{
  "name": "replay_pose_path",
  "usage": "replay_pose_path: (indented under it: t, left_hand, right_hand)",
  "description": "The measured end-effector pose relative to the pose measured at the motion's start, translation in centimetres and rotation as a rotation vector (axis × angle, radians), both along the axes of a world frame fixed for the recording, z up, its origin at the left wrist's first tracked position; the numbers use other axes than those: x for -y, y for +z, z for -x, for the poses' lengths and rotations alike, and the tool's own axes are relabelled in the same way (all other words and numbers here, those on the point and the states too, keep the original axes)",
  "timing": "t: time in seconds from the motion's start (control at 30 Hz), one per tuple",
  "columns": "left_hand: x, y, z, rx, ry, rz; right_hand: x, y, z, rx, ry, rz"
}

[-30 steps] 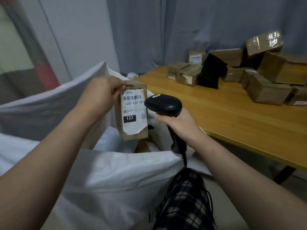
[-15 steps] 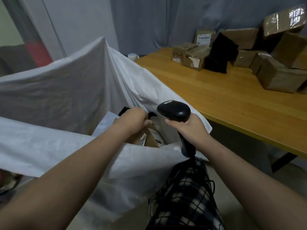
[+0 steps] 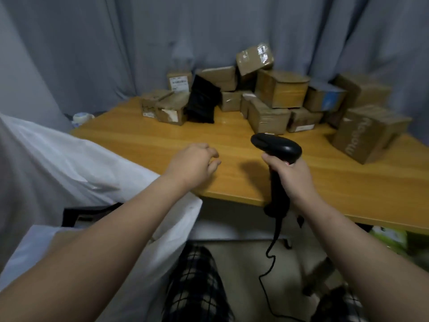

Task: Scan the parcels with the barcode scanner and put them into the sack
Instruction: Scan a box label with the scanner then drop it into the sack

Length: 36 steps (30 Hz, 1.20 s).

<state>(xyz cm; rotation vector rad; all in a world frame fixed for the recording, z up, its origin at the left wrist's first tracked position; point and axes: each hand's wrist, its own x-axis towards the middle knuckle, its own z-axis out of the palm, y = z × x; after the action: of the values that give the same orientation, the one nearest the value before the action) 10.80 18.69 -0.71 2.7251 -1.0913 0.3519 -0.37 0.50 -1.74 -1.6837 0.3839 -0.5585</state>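
Nearest, at the left, the white sack point(image 3: 69, 163) gapes, its inside too dark to make out. Just past the near edge of the table point(image 3: 139, 140) the left hand point(image 3: 192, 163) hovers empty, fingers loosely curled, while the right hand point(image 3: 292, 177) grips the barcode scanner point(image 3: 276, 145) by its handle. Bare wood separates both from the parcels point(image 3: 276, 89) heaped at the far side against the curtain point(image 3: 139, 43).

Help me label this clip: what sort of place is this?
Likely a small makeshift parcel-sorting spot: taped cardboard parcels piled on a wooden table, a white sack beside it, a barcode scanner in the right hand.
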Motion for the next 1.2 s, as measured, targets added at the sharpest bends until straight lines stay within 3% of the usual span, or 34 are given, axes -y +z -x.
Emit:
replay_pose_path:
  t: [0.23,0.5,0.77,0.87,0.97,1.2]
  left_hand:
    - [11.8,-0.5,0.0,-0.082,-0.142,0.011]
    - [26.0,0.4,1.5,-0.226,-0.319,0.120]
    - [38.9,3.8,1.7,-0.246,-0.285,0.055]
    - [40.7,4.2,1.0,-0.360,-0.256,0.046]
    - [40.8,3.6,0.4,-0.526,-0.254,0.232]
    - [31.4,1.1,0.1,-0.578,-0.286,0.388]
  right_hand:
    - [10.8,1.2,2.7,-0.036,-0.290,-0.310]
    - [21.1,3.0,6.1,-0.034,-0.471,-0.218]
    - [26.3,0.2,7.8,-0.062,-0.558,-0.508]
    - [26.8,-0.3,8.3,-0.046,-0.572,-0.540]
    - [26.9,-0.7,9.0,-0.057,-0.570,-0.539]
    - [24.3,-0.3,8.8,-0.044,-0.479,-0.502]
